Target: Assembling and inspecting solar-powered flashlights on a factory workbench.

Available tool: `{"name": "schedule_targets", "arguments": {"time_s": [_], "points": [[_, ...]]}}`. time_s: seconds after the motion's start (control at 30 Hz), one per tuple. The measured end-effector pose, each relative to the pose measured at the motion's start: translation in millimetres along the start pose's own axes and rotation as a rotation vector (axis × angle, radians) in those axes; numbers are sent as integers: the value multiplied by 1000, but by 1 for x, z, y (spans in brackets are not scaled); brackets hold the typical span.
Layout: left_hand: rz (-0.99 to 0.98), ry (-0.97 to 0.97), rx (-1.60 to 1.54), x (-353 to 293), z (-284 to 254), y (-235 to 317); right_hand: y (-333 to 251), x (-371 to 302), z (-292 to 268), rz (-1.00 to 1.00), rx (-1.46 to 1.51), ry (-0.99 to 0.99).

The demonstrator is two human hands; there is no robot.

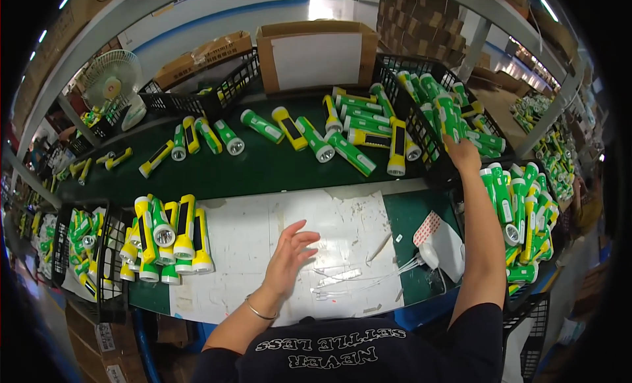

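At the far left, a black crate (113,268) full of green, white and yellow flashlights stands against the worktop (411,208). Just right of it, a stack of flashlights (172,235) lies along the left edge of a white board (247,251); they overlap, roughly a dozen showing.

Behind, on a dark green strip (217,175), five flashlights (208,136) lie in a loose group, three more (289,128) near the middle, then a heap of about ten (368,125).

The left hand (291,251) is over the board, wide, fingers parted and lightly curled. There is open room between it and the stack, and ahead up to the strip; the worktop's front edge runs close to the person's body. To its right lie white cables (349,277), one stick (380,246), one white round piece (428,254) and a white sheet (449,248).

The right hand (465,156) reaches over the side of a black crate (421,136) at the back right, its fingers at a green-and-yellow flashlight (449,116); I cannot tell whether they grip it. Many flashlights crowd that crate, leaving little room. Farther right and nearer, another heap of flashlights (523,212) rises beside the right forearm, too tangled to count.
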State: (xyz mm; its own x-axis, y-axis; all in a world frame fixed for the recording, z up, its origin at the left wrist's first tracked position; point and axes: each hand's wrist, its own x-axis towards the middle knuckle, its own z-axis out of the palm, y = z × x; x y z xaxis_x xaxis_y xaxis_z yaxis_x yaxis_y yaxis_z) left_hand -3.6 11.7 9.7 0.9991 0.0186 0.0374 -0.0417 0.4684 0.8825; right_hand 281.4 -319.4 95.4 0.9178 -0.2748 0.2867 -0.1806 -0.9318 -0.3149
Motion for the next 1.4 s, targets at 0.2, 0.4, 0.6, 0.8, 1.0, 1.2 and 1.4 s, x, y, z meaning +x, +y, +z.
{"name": "schedule_targets", "arguments": {"time_s": [0.2, 0.4, 0.6, 0.8, 1.0, 1.2, 1.4], "points": [[12, 52, -68, -3, -7, 2, -34, 11, 15, -300, -108, 314], [-133, 49, -94, 1, -4, -4, -71, -57, 90, -318, -169, -266], [-19, 66, 582, -2, -17, -22, -78, -88, 35, -442, -3, -76], [441, -39, 1451, 14, 30, 16, -99, -161, -48, -657, 474, -966], [-415, -105, 64, -2, 15, -11, -88, -198, 1, -199, 1085, -1193], [-507, 116, -338, 3, -6, -20, -59, -228, 34, -130, 1036, -1212], [-517, 160, -458, 5, -5, -27, -48, -253, 48, -281, 1099, -1174]]}}
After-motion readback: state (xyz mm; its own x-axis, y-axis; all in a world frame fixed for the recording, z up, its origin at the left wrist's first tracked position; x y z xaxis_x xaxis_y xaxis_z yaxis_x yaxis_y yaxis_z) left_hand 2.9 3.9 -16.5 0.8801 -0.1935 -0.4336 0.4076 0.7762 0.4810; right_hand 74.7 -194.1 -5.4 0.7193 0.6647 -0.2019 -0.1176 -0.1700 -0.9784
